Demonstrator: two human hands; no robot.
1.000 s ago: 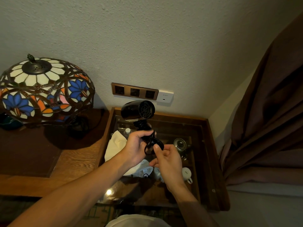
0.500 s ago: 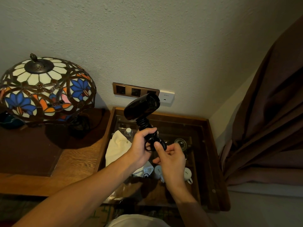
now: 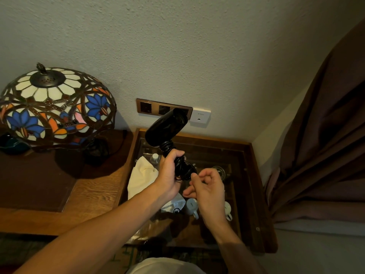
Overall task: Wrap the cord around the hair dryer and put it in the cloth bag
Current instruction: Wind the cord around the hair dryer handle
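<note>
Left hand (image 3: 169, 174) grips the black hair dryer (image 3: 166, 129) by its handle, held up over the glass-topped cabinet (image 3: 254, 186), barrel tilted toward the wall sockets (image 3: 164, 109). Cord (image 3: 182, 168) coiled round the handle. Right hand (image 3: 207, 187) just beside the coil, fingers loosely curled, holding nothing. Cream cloth bag (image 3: 142, 177) lies at the cabinet's left edge. Under the glass: cups (image 3: 192, 207), small bottle (image 3: 155, 158). Stained-glass lamp (image 3: 56, 105) on the desk (image 3: 87, 198), left.

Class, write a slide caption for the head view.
Left hand grips cord-wrapped hair dryer; right hand beside it.
</note>
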